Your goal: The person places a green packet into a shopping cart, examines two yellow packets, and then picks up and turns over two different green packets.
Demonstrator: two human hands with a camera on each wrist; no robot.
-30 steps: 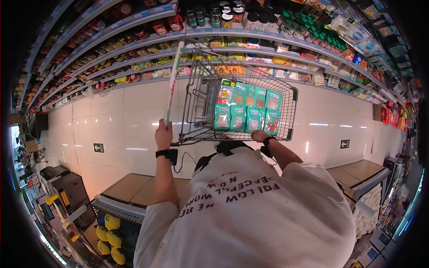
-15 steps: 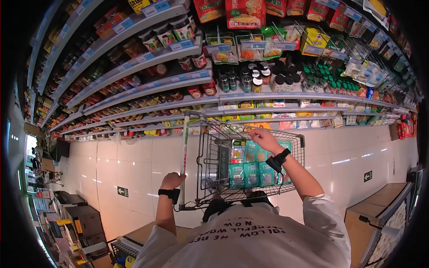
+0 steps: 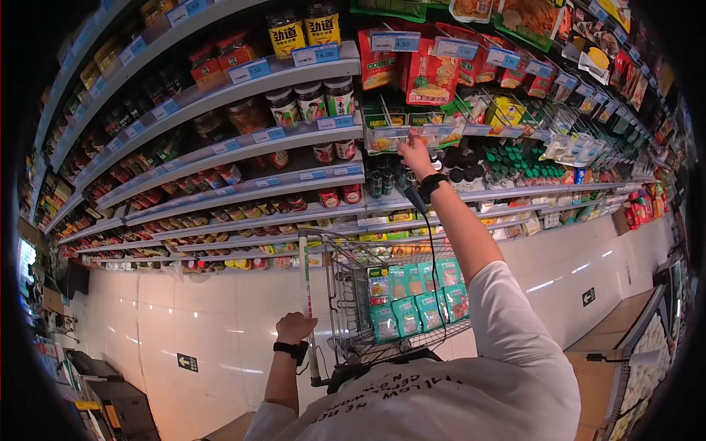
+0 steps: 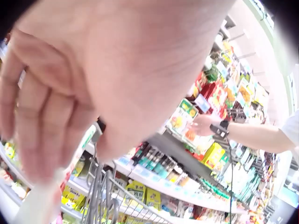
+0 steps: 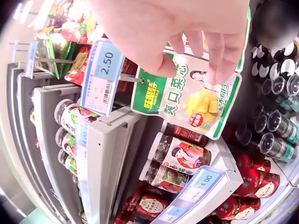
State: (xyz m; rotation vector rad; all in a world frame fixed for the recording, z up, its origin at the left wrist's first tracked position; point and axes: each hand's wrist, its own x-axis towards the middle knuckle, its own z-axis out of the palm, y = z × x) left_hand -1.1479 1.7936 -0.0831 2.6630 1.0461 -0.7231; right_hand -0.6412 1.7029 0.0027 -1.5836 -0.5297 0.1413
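My left hand [image 3: 296,328] holds the shopping cart's handle [image 3: 304,275] near its lower end, and in the left wrist view its fingers [image 4: 46,121] bend down over the bar. Raised toward the shelf, my right hand [image 3: 416,156] is at a white-and-green pickle packet [image 5: 187,105] hanging on a hook. In the right wrist view, bent fingers [image 5: 219,58] and thumb overlap the packet's upper front. Several teal packets [image 3: 407,316] lie in rows inside the cart, beside a yellow-and-white packet [image 3: 378,285].
Red packets [image 3: 430,77] hang above the right hand. A price tag [image 5: 103,67] stands out beside the pickle packet. Jars [image 3: 310,103] line the shelves at left, and green-capped bottles [image 3: 515,162] stand at right. A black cable [image 3: 432,250] hangs from the right wrist.
My right hand has risen from the cart's near side, across the cart, up to the hanging packets. The view has tilted up toward the shelves. My left hand stays on the handle.
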